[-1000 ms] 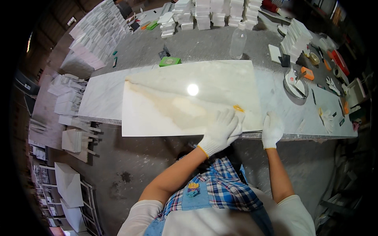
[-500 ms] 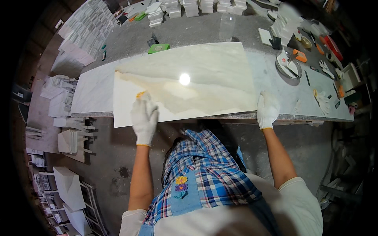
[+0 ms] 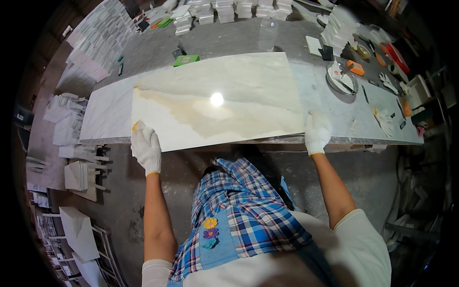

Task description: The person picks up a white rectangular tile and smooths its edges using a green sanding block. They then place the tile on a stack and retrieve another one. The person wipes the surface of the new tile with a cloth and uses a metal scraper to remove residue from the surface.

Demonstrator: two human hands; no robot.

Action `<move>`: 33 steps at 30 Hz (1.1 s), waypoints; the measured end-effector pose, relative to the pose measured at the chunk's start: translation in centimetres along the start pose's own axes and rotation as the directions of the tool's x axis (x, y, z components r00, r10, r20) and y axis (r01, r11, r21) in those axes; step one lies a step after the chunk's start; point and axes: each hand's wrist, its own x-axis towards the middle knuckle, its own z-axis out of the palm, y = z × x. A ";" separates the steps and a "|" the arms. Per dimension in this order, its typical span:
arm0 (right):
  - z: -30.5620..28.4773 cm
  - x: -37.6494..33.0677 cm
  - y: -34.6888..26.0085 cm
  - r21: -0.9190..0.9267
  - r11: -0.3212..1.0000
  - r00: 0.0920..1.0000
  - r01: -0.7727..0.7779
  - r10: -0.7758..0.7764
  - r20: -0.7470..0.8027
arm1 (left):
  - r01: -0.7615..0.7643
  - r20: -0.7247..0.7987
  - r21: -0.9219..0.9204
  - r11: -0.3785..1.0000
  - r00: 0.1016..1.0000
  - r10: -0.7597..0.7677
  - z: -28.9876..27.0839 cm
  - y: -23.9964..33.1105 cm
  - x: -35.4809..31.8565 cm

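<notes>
A glossy white slab (image 3: 191,103) with beige and grey veining lies at a slant, its near left corner jutting past the bench edge. My left hand (image 3: 147,146), in a white knit glove, is closed at that corner. A small yellow-orange patch shows at its fingertips; I cannot make out what it is. My right hand (image 3: 317,131), gloved alike, is closed round the slab's near right corner, its fingers partly hidden. Under the slab lies a longer, pale marble-like panel (image 3: 103,115).
Beyond the slab lie a green box (image 3: 186,60) and a clear bottle (image 3: 268,34). At right are a round metal dish (image 3: 342,88) with tools, an orange block (image 3: 355,67) and spare gloves (image 3: 384,120). Piled white pieces (image 3: 98,40) stand at far left.
My left hand has slid from the slab's surface to its near left corner. The right hand stays at the near right corner. The whole view has shifted slightly.
</notes>
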 end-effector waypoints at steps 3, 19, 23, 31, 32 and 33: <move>0.1 0.0 0.0 -0.028 1.000 1.000 0.003 -0.003 0.001 | -0.011 -0.018 0.002 1.000 1.000 0.011 0.0 0.0 0.0; -0.1 0.3 -0.5 0.015 0.998 0.998 -0.064 0.063 0.031 | -0.059 -0.048 -0.135 0.989 0.997 0.053 3.5 -2.9 -0.2; -0.1 1.2 -0.7 0.113 0.994 0.999 -0.014 0.010 0.031 | 0.048 0.044 -0.423 0.905 0.998 -0.033 3.7 -2.5 -0.5; -0.9 1.7 -1.1 0.158 0.987 0.993 -0.015 -0.005 0.120 | 0.221 0.247 -0.463 0.858 0.962 -0.115 3.8 -2.9 -0.2; -0.7 1.2 -0.6 0.243 0.969 0.993 -0.043 0.014 0.119 | 0.253 0.253 -0.494 0.832 0.957 -0.141 3.8 -2.8 -0.3; -0.6 0.8 -0.3 0.324 0.943 0.992 -0.072 0.034 0.120 | 0.190 0.212 -0.484 0.854 0.973 -0.097 4.3 -2.5 -0.3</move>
